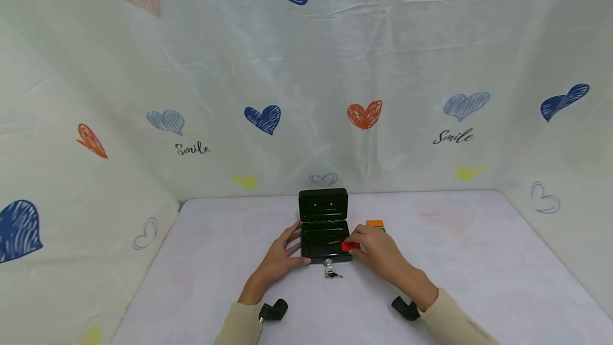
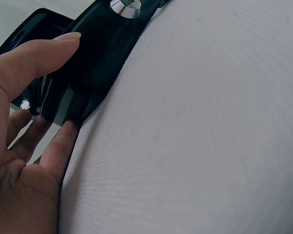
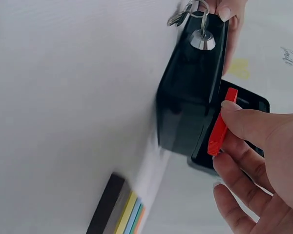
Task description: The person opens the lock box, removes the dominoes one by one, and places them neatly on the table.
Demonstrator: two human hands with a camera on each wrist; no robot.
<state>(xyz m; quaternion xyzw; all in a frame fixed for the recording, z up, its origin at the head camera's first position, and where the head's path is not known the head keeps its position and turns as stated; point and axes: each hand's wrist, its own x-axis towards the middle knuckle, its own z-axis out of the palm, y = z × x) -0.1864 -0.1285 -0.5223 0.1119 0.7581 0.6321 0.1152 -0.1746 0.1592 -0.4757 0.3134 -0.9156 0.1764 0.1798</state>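
Note:
In the head view a black cash box (image 1: 325, 249) stands on the table with its lid (image 1: 323, 204) raised at the back. Keys (image 1: 331, 271) hang from the lock on its front. My left hand (image 1: 280, 260) holds the box at its left side, thumb at the front corner and fingers along the side wall (image 2: 36, 180). Between thumb and fingers, my right hand (image 1: 380, 254) pinches a flat red block (image 1: 350, 246) over the right part of the open box. The right wrist view shows this red block (image 3: 222, 124) edge on, above the box's rim.
Right of the box, behind my right hand, sits a group of flat coloured blocks (image 1: 375, 223). The right wrist view shows black, yellow, blue, green and orange edges in this stack (image 3: 119, 207). A white curtain printed with hearts (image 1: 306, 68) hangs behind the white table (image 1: 215, 228).

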